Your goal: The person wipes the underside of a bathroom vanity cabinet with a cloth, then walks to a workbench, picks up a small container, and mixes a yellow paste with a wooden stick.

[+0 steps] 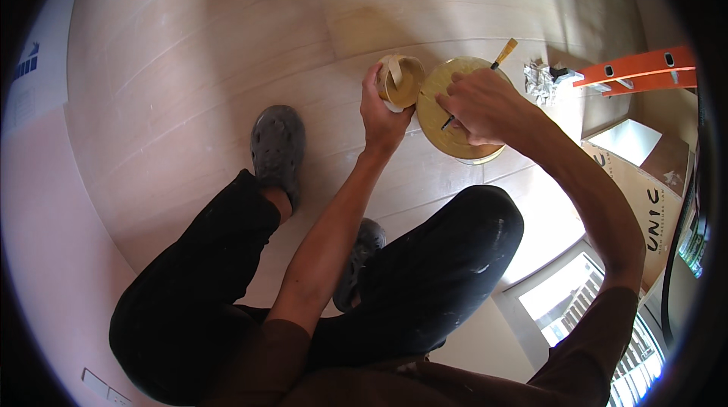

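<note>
My left hand wraps its fingers around a small cup of yellowish paint, holding it just above the pale wooden floor, right beside the open paint can. My right hand pinches a paintbrush, fingers clamped on its handle, with the dark end down in the can's yellow paint. Crumpled foil lies near an orange ladder.
</note>
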Motion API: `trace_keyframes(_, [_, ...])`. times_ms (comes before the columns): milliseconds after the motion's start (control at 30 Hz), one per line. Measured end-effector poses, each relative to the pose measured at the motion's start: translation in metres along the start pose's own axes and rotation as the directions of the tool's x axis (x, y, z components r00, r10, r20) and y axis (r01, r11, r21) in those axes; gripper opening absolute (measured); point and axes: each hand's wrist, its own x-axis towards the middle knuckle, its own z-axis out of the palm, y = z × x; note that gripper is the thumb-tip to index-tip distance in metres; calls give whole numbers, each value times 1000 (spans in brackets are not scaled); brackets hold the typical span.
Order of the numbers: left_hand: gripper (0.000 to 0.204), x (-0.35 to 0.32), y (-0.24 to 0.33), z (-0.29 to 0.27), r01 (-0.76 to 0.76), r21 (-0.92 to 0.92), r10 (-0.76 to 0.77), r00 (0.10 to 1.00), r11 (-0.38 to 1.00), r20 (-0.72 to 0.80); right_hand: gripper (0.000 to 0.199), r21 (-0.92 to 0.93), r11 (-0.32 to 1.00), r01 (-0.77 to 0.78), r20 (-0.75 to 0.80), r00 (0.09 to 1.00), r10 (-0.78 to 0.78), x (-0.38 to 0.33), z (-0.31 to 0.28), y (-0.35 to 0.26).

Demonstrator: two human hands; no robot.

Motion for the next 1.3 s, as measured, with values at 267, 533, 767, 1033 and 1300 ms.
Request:
trace_keyframes(267, [87, -21, 28, -10, 7, 68, -2, 997, 998, -75, 28, -18, 999, 28, 55, 998, -27, -17, -25, -21])
trace_keyframes(533, [87, -39, 43, -12, -32, 96, 42, 993, 995, -109, 23, -22, 996, 90, 20, 996, -90, -34, -34, -28])
trace_keyframes(767, [86, -45, 48, -4, -40, 99, 53, 991, 994, -126, 20, -15, 993, 117, -17, 993, -117, -43, -34, -24])
trace_keyframes(1033, [85, -42, 50, 7, 40, -61, -46, 995, 997, -88, 21, -30, 997, 67, 11, 998, -66, -49, -22, -17])
trace_keyframes(1300, [87, -23, 25, 25, 68, -288, -72, 997, 955, -6, 18, 41, 998, -46, -138, 989, 51, -52, 8, -8])
